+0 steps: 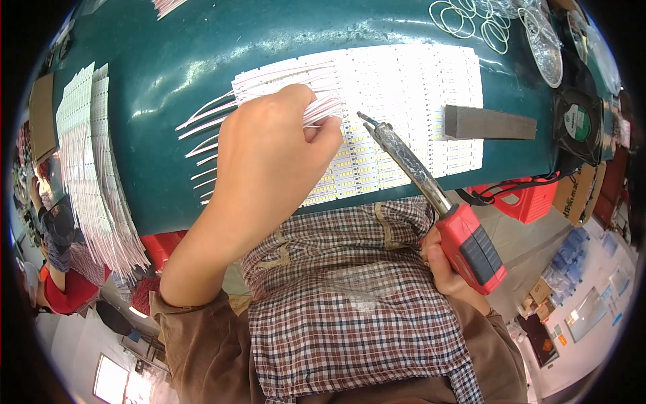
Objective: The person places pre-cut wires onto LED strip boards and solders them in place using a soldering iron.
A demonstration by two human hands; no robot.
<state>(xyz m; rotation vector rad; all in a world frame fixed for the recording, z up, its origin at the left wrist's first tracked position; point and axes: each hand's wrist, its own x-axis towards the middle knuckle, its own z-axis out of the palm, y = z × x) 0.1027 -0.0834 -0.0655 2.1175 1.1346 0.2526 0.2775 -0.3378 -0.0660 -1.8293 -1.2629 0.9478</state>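
Note:
A white panel of LED strip boards (397, 81) lies on the green table in front of me, with rows of small yellow LEDs on it. My left hand (269, 145) is over the panel's left part, its fingers closed on a bunch of thin white and red wires (327, 109). More wires poke out past the panel's left edge. In my right hand (441, 266), held low at the table's front edge, is a soldering iron (410, 163) with a red and black handle. Its tip points up and left, just right of the wires; whether it touches the panel I cannot tell.
A dark grey bar (494, 124) rests on the panel's right edge. Beyond it stands a small black fan (579, 124). Coils of thin pale wire (471, 15) lie at the far right. Wired strip boards (84, 155) overhang the table at left, where another person (64, 289) sits.

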